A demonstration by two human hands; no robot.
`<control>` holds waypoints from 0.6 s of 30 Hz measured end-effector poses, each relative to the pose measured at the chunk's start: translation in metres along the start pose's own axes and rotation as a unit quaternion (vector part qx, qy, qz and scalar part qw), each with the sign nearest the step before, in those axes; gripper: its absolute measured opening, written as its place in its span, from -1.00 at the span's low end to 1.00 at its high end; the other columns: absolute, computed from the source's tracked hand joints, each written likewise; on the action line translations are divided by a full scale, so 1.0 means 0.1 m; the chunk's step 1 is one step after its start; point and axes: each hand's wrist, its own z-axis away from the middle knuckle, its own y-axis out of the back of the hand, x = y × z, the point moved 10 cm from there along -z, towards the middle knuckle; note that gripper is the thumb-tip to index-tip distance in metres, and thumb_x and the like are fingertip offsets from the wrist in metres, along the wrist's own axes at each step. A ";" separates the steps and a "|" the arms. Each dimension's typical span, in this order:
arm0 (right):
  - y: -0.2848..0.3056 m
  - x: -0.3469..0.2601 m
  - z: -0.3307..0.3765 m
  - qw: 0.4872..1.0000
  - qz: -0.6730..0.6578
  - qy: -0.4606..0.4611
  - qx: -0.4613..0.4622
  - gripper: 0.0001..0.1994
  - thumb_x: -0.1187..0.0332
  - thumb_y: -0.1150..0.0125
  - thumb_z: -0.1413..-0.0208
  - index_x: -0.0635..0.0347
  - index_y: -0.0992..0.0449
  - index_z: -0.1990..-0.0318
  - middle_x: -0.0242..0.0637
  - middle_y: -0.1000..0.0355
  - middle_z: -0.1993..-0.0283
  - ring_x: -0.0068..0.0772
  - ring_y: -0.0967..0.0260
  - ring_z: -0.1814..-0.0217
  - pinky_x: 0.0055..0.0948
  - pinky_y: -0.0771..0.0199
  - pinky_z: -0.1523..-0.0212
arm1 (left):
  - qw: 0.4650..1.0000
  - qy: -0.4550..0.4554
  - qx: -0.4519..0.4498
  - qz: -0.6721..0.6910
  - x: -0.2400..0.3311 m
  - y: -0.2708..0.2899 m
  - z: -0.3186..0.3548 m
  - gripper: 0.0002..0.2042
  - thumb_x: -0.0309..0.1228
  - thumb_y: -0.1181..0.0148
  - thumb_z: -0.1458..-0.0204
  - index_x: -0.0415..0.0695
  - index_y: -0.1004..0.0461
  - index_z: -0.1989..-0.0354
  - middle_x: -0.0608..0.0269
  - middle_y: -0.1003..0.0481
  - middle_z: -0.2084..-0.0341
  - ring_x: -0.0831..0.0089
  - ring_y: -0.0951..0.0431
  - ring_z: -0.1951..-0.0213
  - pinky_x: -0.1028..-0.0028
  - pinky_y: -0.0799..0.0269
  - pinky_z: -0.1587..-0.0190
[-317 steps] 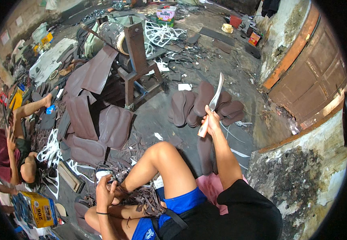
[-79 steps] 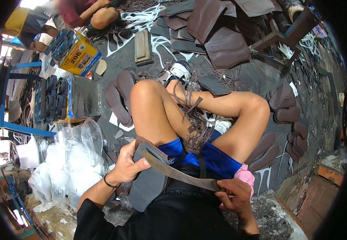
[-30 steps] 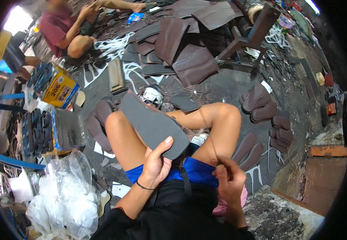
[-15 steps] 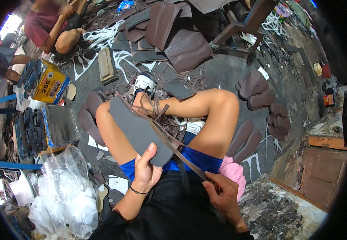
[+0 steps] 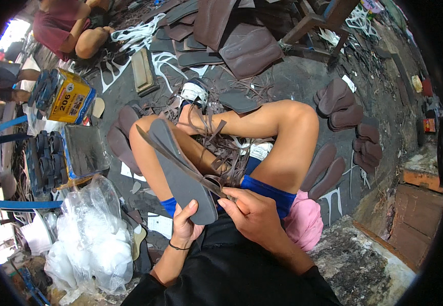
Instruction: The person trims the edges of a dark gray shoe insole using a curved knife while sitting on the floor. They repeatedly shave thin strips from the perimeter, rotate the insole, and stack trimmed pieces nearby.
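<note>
My left hand (image 5: pixel 187 224) grips the heel end of a grey shoe sole (image 5: pixel 185 179), its thumb lying on the flat face. Along the sole's right edge a thin brown strip (image 5: pixel 204 179) hangs partly loose and curls near the heel. My right hand (image 5: pixel 249 209) is closed around the strip's near end, close to the sole's edge; its fingers hide part of what they pinch. Brown offcut strips (image 5: pixel 219 133) lie tangled between my legs.
Brown sole pairs (image 5: pixel 323 171) and stacked soles (image 5: pixel 339 104) lie right. Brown sheets (image 5: pixel 249 51) and white straps (image 5: pixel 168 69) are ahead. Left are a yellow box (image 5: pixel 71 99), dark sandals (image 5: pixel 50 158) and a plastic bag (image 5: pixel 91 239). Another person (image 5: pixel 60 28) sits far left.
My right hand has moved left and up from beside my hip to the sole's edge. The strip, stretched taut before, is now slack and curled. The sole has turned more upright.
</note>
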 end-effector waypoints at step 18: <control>-0.36 0.11 -0.39 0.977 0.031 0.155 0.142 -0.72 0.36 -0.42 -0.02 0.22 -0.57 0.11 -0.20 -0.55 0.33 -0.16 -0.52 0.37 -0.35 -0.50 0.33 | 0.998 0.037 0.029 0.040 0.00 0.09 0.13 -0.60 -0.15 -0.11 -0.22 -0.27 -0.40 0.00 -0.03 -0.57 0.34 0.25 -0.63 0.43 0.34 -0.64 0.37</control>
